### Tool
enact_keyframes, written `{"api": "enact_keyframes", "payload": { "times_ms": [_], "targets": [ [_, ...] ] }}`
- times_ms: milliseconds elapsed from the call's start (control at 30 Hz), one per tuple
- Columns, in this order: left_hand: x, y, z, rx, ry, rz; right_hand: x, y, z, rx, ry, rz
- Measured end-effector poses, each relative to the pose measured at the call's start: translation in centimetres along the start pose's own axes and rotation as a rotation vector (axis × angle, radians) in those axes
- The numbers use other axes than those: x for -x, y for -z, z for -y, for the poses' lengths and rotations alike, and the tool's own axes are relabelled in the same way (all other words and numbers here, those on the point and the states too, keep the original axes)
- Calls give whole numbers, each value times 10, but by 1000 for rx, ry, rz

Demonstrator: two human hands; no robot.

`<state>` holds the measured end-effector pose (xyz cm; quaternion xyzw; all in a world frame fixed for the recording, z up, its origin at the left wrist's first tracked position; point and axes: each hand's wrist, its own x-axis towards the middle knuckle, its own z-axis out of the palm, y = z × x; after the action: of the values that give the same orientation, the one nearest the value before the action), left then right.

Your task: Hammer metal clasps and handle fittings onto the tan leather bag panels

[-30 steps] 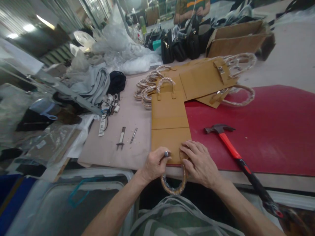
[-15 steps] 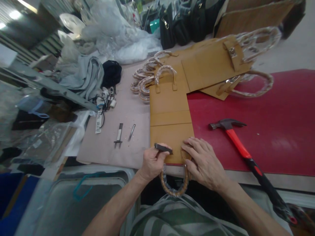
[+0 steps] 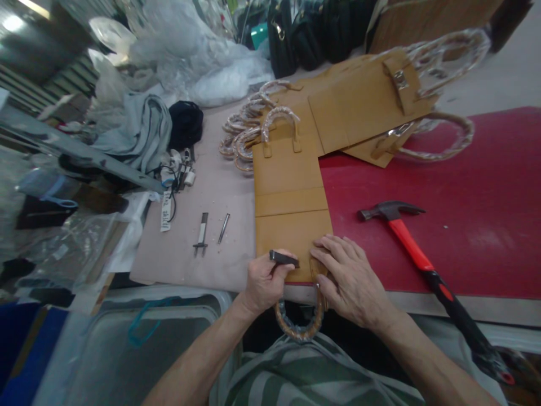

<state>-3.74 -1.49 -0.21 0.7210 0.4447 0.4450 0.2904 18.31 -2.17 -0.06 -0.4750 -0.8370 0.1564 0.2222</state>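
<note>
A tan leather bag panel (image 3: 287, 231) lies lengthwise on the table, its near end at the front edge. My left hand (image 3: 266, 282) is closed on a dark metal bar (image 3: 283, 259), punch-like in shape, held slanted over the near end of the panel. Whether its tip touches the leather, I cannot tell. My right hand (image 3: 353, 282) lies with fingers outstretched on the leather tab (image 3: 315, 269) at the panel's near right corner. A plastic-wrapped curved handle (image 3: 298, 331) hangs over the edge between my hands. On the right rests a claw hammer (image 3: 408, 242) with a red and black grip.
A pronged metal tool (image 3: 202, 234) and a slim metal rod (image 3: 224, 228) lie to the left. More tan panels (image 3: 359, 110) with wrapped handles are piled behind, partly over a red sheet (image 3: 477, 225). Black bags (image 3: 304, 45) and clear plastic (image 3: 198, 56) stand farther back. A grey bin (image 3: 169, 338) is below left.
The dark metal bar in my left hand has shifted slightly right over the panel. My right hand keeps its place on the tab. The view has tilted a little.
</note>
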Motion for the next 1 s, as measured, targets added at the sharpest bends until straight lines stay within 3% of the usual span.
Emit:
{"api": "enact_keyframes", "payload": {
  "times_ms": [233, 500, 667, 1000],
  "targets": [
    [2, -4, 1, -52, -56, 5, 0, 0, 1, 14, 2, -5],
    [5, -8, 1, -219, -229, 29, 1, -1, 0, 23, 9, -18],
    [3, -7, 2, -186, -140, 57, 1, -2, 0, 28, 18, -47],
    [-2, -6, 3, -134, -96, 86, 0, -4, 0, -22, 27, -79]
  ]
}}
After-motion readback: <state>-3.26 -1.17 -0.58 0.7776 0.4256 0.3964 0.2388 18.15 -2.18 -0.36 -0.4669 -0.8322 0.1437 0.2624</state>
